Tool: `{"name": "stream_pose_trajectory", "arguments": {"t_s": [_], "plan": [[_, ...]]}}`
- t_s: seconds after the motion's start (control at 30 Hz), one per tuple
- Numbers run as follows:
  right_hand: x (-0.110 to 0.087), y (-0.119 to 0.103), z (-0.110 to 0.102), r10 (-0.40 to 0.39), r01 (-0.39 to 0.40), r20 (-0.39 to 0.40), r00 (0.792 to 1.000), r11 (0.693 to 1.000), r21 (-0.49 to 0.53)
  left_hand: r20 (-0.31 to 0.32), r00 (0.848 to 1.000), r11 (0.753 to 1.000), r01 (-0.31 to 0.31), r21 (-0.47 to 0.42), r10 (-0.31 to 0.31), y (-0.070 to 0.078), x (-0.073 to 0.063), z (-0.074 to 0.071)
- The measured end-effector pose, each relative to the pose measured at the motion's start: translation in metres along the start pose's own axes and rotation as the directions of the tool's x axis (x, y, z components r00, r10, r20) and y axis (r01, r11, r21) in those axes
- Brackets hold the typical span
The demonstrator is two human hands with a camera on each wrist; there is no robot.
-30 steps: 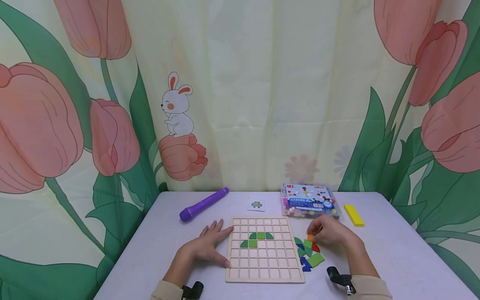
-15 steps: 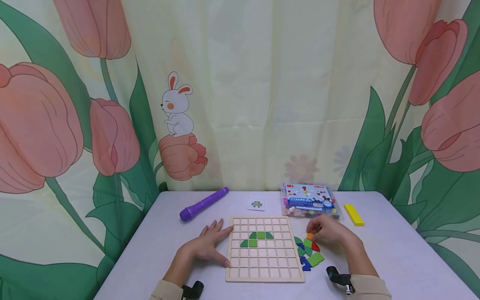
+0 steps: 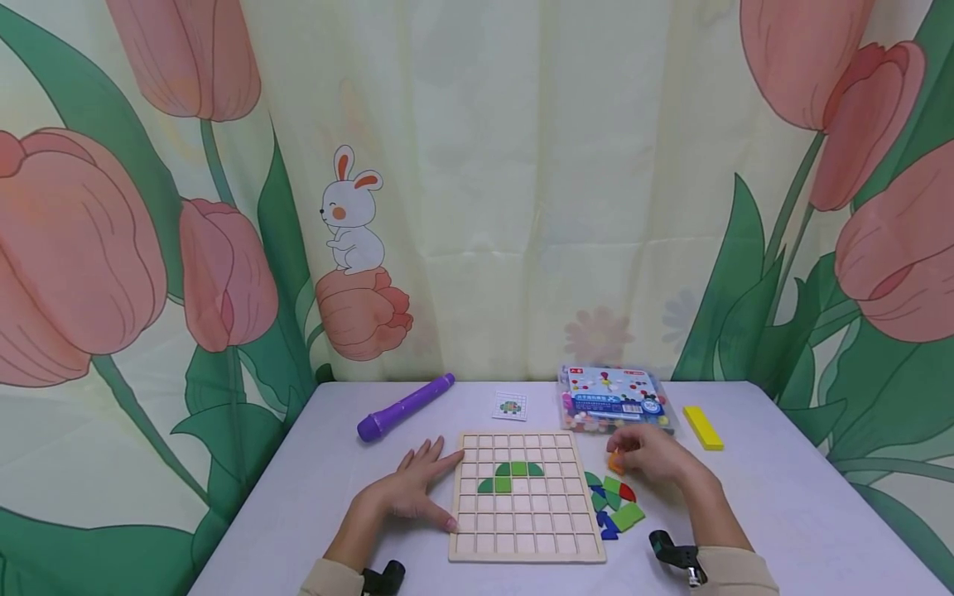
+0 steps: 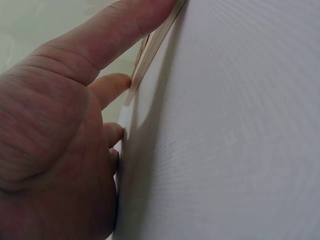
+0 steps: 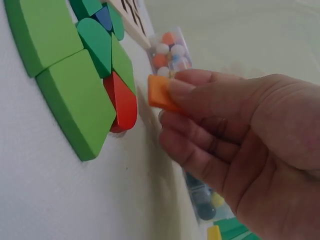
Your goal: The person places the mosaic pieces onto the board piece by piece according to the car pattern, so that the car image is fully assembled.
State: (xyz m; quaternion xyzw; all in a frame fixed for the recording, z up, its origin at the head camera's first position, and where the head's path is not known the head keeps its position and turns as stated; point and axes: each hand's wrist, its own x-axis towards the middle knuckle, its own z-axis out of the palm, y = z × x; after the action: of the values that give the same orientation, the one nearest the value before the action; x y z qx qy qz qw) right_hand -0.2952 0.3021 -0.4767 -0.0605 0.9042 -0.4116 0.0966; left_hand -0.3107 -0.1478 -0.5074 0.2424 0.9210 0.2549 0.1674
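My right hand pinches an orange block between thumb and fingers, beside a group of loose pieces. Nearest it lie a red piece, light green squares, dark green pieces and blue ones. My left hand lies with fingers spread; its thumb and index fingertip touch the left edge of the wooden grid board. In the upper middle of the board sit light green squares and dark green quarter-round pieces.
Behind the board lies a small pattern card. A clear box of coloured balls stands at the back right, a yellow block to its right. A purple microphone lies back left. A curtain hangs behind the table.
My right hand has raised the orange block off the group of pieces, slightly away from me. The left hand and the board have stayed in place.
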Motion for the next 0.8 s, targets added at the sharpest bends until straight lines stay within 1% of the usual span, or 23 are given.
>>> {"name": "stream_pose_trajectory", "arguments": {"t_s": [0.2,0.27,0.5,0.8], "plan": [[0.002,-0.009,0.000,-0.094,0.096,-0.038,0.995,0.995,0.042,-0.002,1.000,1.000,0.002,0.009,-0.002,-0.001,0.002,0.001],[0.003,-0.013,0.001,-0.115,0.118,-0.051,0.992,0.992,0.054,-0.002,1.000,1.000,0.003,0.011,-0.003,-0.002,0.002,0.001],[0.004,-0.024,0.006,-0.137,0.145,-0.073,0.988,0.983,0.113,0.003,1.000,1.000,0.005,0.006,-0.005,-0.003,0.002,0.001],[0.008,-0.036,0.019,-0.174,0.186,-0.114,0.978,0.977,0.105,0.001,1.000,1.000,-0.001,0.006,0.001,-0.002,0.002,0.001]]}}
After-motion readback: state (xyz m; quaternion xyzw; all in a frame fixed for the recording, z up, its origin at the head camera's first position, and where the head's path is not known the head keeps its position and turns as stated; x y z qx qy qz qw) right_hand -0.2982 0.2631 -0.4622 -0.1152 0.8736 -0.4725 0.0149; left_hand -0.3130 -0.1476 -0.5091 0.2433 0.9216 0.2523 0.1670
